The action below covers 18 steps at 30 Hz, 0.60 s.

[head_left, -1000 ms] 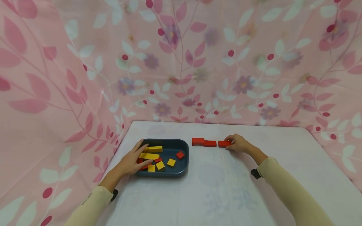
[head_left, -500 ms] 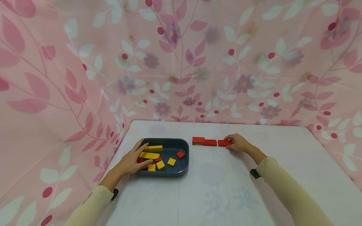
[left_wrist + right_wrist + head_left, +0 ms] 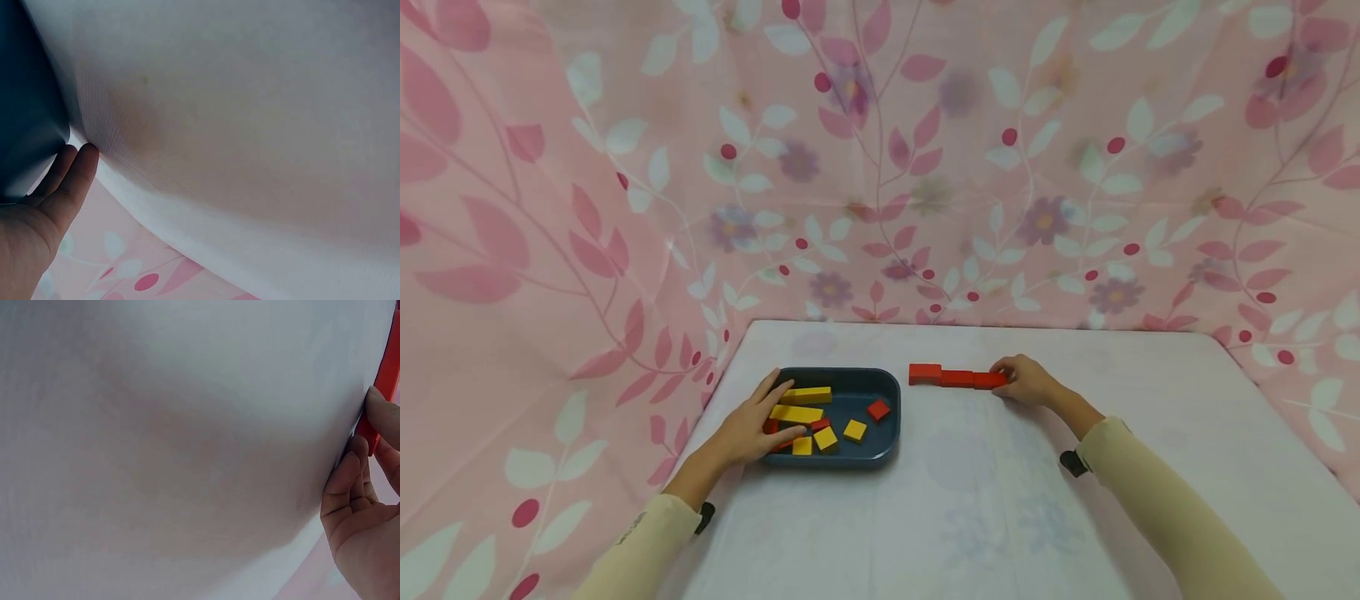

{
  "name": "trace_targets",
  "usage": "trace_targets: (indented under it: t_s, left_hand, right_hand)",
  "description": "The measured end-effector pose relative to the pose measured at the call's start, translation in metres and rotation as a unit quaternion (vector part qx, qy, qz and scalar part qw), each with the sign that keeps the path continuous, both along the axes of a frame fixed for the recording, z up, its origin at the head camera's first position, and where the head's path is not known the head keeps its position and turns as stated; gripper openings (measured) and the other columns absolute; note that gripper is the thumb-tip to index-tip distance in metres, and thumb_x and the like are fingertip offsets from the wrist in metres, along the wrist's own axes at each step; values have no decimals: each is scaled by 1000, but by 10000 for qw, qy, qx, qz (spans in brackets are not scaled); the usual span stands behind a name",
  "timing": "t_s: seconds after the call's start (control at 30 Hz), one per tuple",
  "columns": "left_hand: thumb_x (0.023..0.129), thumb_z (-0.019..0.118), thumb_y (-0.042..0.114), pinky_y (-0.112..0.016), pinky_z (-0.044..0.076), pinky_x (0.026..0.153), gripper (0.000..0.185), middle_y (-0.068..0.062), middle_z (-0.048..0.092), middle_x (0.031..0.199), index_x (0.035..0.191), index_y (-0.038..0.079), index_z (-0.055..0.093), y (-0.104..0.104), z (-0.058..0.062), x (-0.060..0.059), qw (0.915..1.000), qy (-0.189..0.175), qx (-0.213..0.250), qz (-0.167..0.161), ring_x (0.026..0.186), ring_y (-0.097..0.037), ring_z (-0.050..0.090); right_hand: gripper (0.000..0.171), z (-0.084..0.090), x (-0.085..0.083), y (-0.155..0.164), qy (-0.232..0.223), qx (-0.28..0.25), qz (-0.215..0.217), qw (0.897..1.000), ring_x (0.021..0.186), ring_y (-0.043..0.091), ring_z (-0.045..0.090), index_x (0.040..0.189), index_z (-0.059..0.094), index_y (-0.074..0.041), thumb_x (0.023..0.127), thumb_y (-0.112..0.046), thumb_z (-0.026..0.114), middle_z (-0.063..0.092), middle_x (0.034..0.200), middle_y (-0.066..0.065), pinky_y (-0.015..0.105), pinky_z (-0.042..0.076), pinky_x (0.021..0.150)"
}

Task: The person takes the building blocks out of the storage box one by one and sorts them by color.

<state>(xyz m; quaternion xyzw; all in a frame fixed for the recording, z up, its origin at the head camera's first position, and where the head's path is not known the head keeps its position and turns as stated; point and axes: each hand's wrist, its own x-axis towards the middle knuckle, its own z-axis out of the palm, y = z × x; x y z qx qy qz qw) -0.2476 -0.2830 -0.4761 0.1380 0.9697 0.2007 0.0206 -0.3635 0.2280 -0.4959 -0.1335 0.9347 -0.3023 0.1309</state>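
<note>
My right hand (image 3: 1030, 382) pinches the right end of a flat red block (image 3: 989, 381), which lies on the table. That block meets a second flat red block (image 3: 957, 379), and a taller red block (image 3: 925, 373) stands at the row's left end. In the right wrist view the thumb presses along the red block (image 3: 389, 369). My left hand (image 3: 748, 427) rests over the left rim of a dark blue tray (image 3: 891, 437), its fingers spread. The left wrist view shows two straight fingers (image 3: 78, 181) by the tray's outer wall (image 3: 31, 94).
Inside the tray lie yellow bars (image 3: 797, 413), small yellow blocks (image 3: 854, 430) and red pieces (image 3: 878, 410), some partly hidden by the left hand. White cloth covers the table (image 3: 955, 517). A pink floral curtain (image 3: 880, 167) hangs behind and at the left.
The right hand has slid its red block left, closing the gap to the middle block. The left hand and the tray have stayed in place.
</note>
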Motion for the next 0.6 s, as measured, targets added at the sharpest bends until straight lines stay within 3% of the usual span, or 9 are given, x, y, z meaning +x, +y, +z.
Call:
trace_targets:
  t_s: [0.6]
  left_hand:
    - [83, 59, 71, -70, 36, 106, 92, -5, 9, 168, 157, 25, 29, 0, -1, -1, 9999, -80, 63, 86, 142, -44, 37]
  right_hand:
    - [35, 4, 3, -3, 55, 20, 23, 10000, 95, 27, 51, 120, 65, -6, 88, -20, 74, 61, 108, 14, 36, 49, 81]
